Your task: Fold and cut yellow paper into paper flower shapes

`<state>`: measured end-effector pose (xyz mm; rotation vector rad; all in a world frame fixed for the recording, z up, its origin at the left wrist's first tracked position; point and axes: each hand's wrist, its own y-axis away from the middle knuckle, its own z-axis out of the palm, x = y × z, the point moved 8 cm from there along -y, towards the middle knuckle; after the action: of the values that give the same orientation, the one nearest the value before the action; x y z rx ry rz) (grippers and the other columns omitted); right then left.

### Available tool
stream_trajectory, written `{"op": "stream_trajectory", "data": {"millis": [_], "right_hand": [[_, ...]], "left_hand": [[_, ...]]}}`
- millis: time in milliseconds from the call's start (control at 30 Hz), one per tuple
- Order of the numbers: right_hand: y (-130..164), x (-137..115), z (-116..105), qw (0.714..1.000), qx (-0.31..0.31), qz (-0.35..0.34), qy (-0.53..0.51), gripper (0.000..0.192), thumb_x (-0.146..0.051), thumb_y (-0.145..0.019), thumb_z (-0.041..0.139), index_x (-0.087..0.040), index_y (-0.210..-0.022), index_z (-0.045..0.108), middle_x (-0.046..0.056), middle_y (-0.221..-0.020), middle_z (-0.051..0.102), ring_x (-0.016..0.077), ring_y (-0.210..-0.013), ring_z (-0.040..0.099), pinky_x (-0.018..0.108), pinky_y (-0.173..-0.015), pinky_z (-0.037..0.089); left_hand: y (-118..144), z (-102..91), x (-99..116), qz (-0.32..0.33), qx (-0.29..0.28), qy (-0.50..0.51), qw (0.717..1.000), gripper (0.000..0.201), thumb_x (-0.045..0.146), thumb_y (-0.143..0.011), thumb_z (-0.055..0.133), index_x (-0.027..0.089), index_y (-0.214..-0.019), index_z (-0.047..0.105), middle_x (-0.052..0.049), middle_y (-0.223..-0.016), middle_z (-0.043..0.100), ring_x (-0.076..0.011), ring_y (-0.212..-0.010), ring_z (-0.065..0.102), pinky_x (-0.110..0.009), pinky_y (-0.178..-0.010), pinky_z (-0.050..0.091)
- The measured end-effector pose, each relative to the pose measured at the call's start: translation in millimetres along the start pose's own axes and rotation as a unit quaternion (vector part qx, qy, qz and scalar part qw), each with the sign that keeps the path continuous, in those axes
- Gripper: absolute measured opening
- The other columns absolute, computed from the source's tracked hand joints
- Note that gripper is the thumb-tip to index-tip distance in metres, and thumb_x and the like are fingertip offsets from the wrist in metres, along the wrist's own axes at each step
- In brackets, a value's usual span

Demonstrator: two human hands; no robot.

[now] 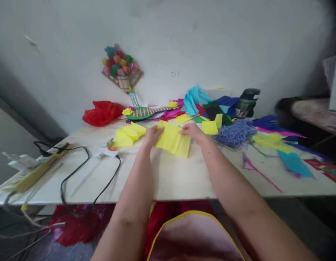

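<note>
Bare table (179,177) near; paper scraps (235,134) crowd beyond.

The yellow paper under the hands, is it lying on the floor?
No, the yellow paper lies on the table, with both hands on it.

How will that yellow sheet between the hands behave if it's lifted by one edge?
The yellow sheet looks thin and creased, so it would probably droop rather than stay flat. It seems very light, so a push from the left hand or right hand would likely slide or buckle it on the smooth table. It may tear if tugged.
</note>
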<state>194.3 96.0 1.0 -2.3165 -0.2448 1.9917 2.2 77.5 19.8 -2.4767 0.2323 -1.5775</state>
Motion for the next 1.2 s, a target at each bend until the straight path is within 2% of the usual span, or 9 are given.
{"op": "stream_trajectory", "data": {"millis": [133, 267, 500, 567, 633, 700, 767, 967, 1200], "right_hand": [[-2.8, 5.2, -1.0, 0.999, 0.021, 0.022, -0.023, 0.014, -0.022, -0.053, 0.064, -0.016, -0.061, 0.054, -0.004, -0.051, 0.053, 0.0093, -0.045, 0.047, 0.021, -0.045, 0.035], [-3.1, 9.4, -7.2, 0.995, 0.082, 0.037, -0.051, 0.019, -0.025, -0.053, 0.064, -0.017, -0.067, 0.055, -0.003, -0.055, 0.056, 0.0117, -0.049, 0.051, 0.022, -0.046, 0.037], [-2.2, 12.4, -12.7, 0.980, 0.161, 0.025, -0.114, 0.019, -0.021, -0.051, 0.067, -0.015, -0.067, 0.057, -0.002, -0.057, 0.059, 0.0129, -0.056, 0.055, 0.024, -0.054, 0.043], [-1.0, 17.0, -7.6, 0.970, 0.143, 0.056, -0.187, 0.019, -0.021, -0.054, 0.067, -0.015, -0.069, 0.057, 0.000, -0.061, 0.062, 0.0141, -0.059, 0.058, 0.026, -0.058, 0.045], [0.6, 20.0, 5.4, 0.960, 0.073, 0.100, -0.249, 0.018, -0.026, -0.059, 0.066, -0.015, -0.072, 0.057, 0.003, -0.066, 0.064, 0.0164, -0.063, 0.060, 0.028, -0.061, 0.047], [3.9, 18.9, 17.7, 0.953, -0.003, 0.128, -0.275, 0.020, -0.031, -0.063, 0.064, -0.014, -0.073, 0.058, 0.006, -0.070, 0.066, 0.0186, -0.068, 0.062, 0.031, -0.064, 0.048], [7.1, 16.8, 22.6, 0.952, -0.040, 0.132, -0.275, 0.022, -0.030, -0.063, 0.065, -0.013, -0.075, 0.059, 0.008, -0.071, 0.067, 0.0198, -0.070, 0.062, 0.032, -0.066, 0.048], [8.8, 21.2, 23.7, 0.963, -0.049, 0.134, -0.227, 0.032, -0.012, -0.047, 0.073, -0.013, -0.076, 0.061, 0.006, -0.071, 0.067, 0.0203, -0.068, 0.062, 0.032, -0.066, 0.050], [4.2, 22.1, 14.2, 0.978, 0.013, 0.120, -0.171, 0.031, -0.006, -0.043, 0.072, -0.013, -0.071, 0.060, 0.004, -0.065, 0.065, 0.0184, -0.064, 0.062, 0.031, -0.064, 0.051]], "left_hand": [[-5.0, -0.2, -3.8, 0.038, 0.019, -0.051, 0.998, 0.029, 0.044, -0.073, 0.045, 0.016, -0.072, 0.053, -0.001, -0.061, 0.055, -0.0115, -0.053, 0.048, -0.022, -0.048, 0.033], [-8.6, -1.9, -2.2, 0.083, 0.070, -0.162, 0.981, 0.032, 0.047, -0.075, 0.042, 0.017, -0.065, 0.048, 0.000, -0.054, 0.048, -0.0107, -0.051, 0.043, -0.022, -0.048, 0.028], [-7.2, 3.6, 1.9, 0.091, 0.111, -0.238, 0.961, 0.029, 0.042, -0.078, 0.038, 0.018, -0.065, 0.046, 0.000, -0.054, 0.046, -0.0116, -0.052, 0.041, -0.024, -0.051, 0.025], [-6.0, 4.9, 3.4, 0.094, 0.115, -0.246, 0.958, 0.028, 0.041, -0.079, 0.038, 0.019, -0.064, 0.045, 0.001, -0.053, 0.045, -0.0118, -0.052, 0.040, -0.024, -0.051, 0.025], [-5.1, 4.8, 4.4, 0.097, 0.122, -0.241, 0.958, 0.029, 0.041, -0.079, 0.037, 0.019, -0.062, 0.043, 0.001, -0.052, 0.043, -0.0118, -0.052, 0.039, -0.024, -0.051, 0.024], [-4.7, 3.8, 4.6, 0.099, 0.129, -0.231, 0.959, 0.029, 0.041, -0.079, 0.038, 0.019, -0.060, 0.041, 0.002, -0.051, 0.041, -0.0117, -0.051, 0.038, -0.024, -0.051, 0.023], [-4.5, 2.7, 4.4, 0.101, 0.134, -0.222, 0.960, 0.028, 0.040, -0.078, 0.039, 0.020, -0.059, 0.039, 0.002, -0.050, 0.040, -0.0114, -0.050, 0.037, -0.024, -0.051, 0.023], [-4.8, 0.5, 1.4, 0.093, 0.141, -0.205, 0.964, 0.028, 0.040, -0.079, 0.039, 0.019, -0.059, 0.039, 0.002, -0.051, 0.041, -0.0111, -0.051, 0.037, -0.024, -0.050, 0.023], [-4.0, -1.4, 2.1, 0.088, 0.147, -0.214, 0.962, 0.028, 0.040, -0.078, 0.039, 0.019, -0.061, 0.041, 0.002, -0.051, 0.041, -0.0107, -0.052, 0.038, -0.023, -0.051, 0.024]]}}
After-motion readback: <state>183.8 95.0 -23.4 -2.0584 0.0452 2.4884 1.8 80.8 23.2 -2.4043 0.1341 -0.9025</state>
